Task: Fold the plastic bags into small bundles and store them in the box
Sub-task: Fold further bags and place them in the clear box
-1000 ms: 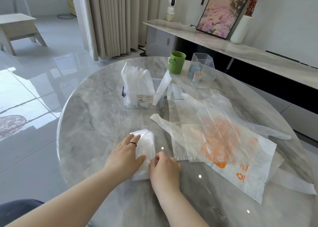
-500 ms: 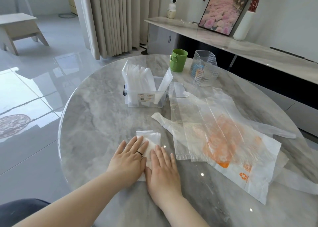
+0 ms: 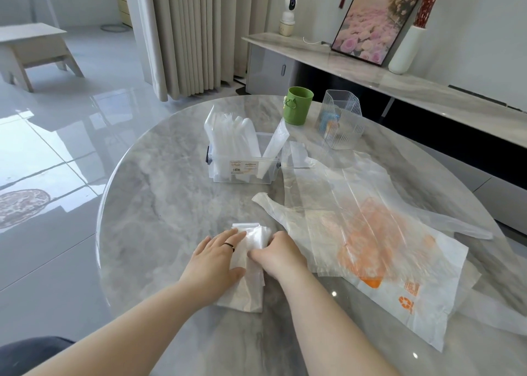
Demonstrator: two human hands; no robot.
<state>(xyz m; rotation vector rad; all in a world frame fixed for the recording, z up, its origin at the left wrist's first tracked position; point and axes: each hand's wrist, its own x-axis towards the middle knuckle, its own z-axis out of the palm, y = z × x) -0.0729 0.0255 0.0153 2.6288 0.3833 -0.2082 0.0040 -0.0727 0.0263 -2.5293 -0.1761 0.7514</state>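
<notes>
Edge: folded bag near table rim; bare marble leftward.
Left hand: flat, pressing folded bag.
Right hand: now curled, gripping folded bag; previously flat.

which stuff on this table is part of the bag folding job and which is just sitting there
In the job: folded bag, pressed by left hand, gripped by right hand; clear box holding bundles; loose bags spread flat.
Lying about: green cup; ribbed clear holder.
</notes>
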